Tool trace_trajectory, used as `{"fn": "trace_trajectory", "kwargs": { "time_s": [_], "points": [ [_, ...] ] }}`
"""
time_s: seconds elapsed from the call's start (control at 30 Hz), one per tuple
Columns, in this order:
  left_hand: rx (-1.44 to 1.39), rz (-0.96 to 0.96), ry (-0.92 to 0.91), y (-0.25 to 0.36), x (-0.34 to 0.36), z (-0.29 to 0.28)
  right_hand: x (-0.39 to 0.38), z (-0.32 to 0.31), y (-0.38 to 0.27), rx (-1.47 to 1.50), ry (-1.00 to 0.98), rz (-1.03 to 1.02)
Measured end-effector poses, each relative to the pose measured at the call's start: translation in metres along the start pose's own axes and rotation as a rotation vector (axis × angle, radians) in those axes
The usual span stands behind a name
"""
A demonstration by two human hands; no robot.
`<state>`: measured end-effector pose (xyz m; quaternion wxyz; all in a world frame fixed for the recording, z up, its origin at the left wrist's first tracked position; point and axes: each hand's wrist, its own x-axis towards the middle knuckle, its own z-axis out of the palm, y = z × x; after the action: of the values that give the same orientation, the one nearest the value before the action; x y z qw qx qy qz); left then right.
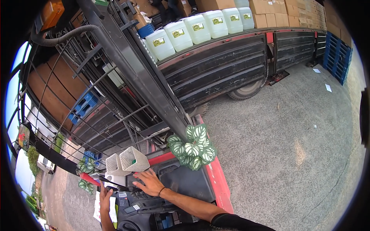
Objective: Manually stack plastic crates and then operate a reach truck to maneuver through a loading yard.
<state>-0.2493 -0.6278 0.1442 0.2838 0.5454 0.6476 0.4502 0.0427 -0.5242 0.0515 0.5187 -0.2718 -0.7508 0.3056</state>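
Note:
My right hand (151, 184), with a dark band at the wrist, reaches over the black forklift dashboard (185, 181). Its fingers are spread, close to the dark levers, and nothing shows in its grasp. On the left, my left hand (105, 198) is raised with its thumb and fingers curled at a dark bar-like part; what it holds is hard to make out. Two cream woven baskets (134, 161) stand just ahead of my hands. A calculator (123, 201) and white papers (99, 210) lie beside my left hand. Below is a black steering wheel (129, 225), partly cut off.
The forklift mast (135, 65) and a metal grille rise ahead. A striped-leaf plant (194, 148) sits at the front right corner. Beyond, a truck bed (216, 67) carries white jerrycans (178, 35) and cardboard boxes (269, 13). Blue pallets (336, 57) stand far right.

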Motion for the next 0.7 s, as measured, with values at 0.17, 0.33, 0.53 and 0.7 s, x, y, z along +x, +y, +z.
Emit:
{"fn": "trace_trajectory", "kwargs": {
  "time_s": [0.17,0.33,0.53,0.7],
  "points": [
    [0.141,-0.084,0.006,0.006,-0.022,0.015,-0.039,-0.002,-0.026,-0.019,-0.274,0.014],
    [0.655,0.309,0.384,-0.005,-0.015,0.012,-0.039,-0.005,-0.032,0.009,-0.318,0.028],
    [0.971,0.406,0.819,0.015,0.021,0.060,-0.041,0.011,-0.031,0.011,-0.233,-0.034],
    [1.015,0.289,0.846,0.032,0.016,0.055,-0.036,0.007,-0.055,0.013,-0.284,-0.040]
  ]
}}
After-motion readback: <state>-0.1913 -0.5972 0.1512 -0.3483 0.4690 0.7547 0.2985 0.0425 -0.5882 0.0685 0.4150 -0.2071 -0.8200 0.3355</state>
